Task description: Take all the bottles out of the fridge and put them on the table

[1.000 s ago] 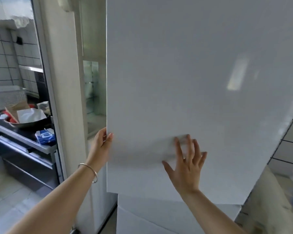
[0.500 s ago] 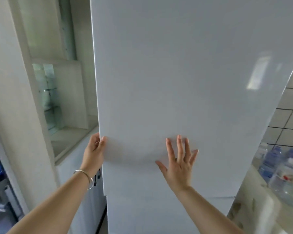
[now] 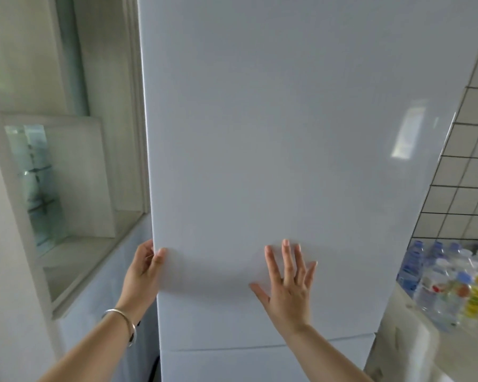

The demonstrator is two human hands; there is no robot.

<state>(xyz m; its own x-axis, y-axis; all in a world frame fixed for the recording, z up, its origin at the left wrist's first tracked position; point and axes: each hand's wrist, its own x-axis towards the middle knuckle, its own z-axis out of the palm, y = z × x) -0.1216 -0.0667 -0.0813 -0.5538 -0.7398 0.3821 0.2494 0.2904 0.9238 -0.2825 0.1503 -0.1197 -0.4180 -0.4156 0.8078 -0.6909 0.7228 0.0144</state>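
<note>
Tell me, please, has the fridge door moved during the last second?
Yes. The fridge door has swung shut: its left edge, gripped by the left hand, now hides the gap beside the recessed window. The right hand presses it flat.

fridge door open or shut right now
Shut, or nearly: the fridge door shows no interior; right hand flat on it, left hand gripping its edge.

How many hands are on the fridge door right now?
2. The left hand grips the left edge of the fridge door, thumb on the front. The right hand lies flat on the door's lower front, fingers spread. Neither is hidden.
</note>
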